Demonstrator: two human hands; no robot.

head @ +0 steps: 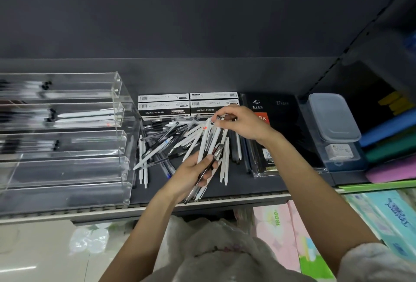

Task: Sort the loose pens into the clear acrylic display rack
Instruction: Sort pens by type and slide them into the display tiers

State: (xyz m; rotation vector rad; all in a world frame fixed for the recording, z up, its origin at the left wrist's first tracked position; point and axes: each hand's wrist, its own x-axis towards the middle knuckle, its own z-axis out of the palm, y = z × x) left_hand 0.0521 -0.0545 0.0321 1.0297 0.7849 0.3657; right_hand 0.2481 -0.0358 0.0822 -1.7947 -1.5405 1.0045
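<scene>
A dark grey shop shelf [225,188] backed by a matching panel carries the work. At its left stands the clear acrylic display rack [67,137], stepped in tiers: the upper three tiers hold a few pens lying lengthwise, the lower ones look bare, though blur makes that hard to settle. Just right of the rack lies the heap of loose pens [162,146], white and clear-barrelled, crossed over one another in front of the gel ink pen boxes [186,106].

The left hand [191,173] grips a fanned bundle of pens [211,144] near their lower ends, thumb curled across the barrels and the tips splaying upward. The right hand [238,124] hovers over the top of the fan, its fingertips [219,116] pinching the upper end of one white pen.

These pens should be light, rigid and smooth, so a loose bundle is likely to slide or scissor apart; a firm wrap around the middle of the barrels would hold them better. A single pen is best taken by pinching near one end and drawing it along its length. The rack's thin acrylic walls probably scratch and shift easily.
</scene>
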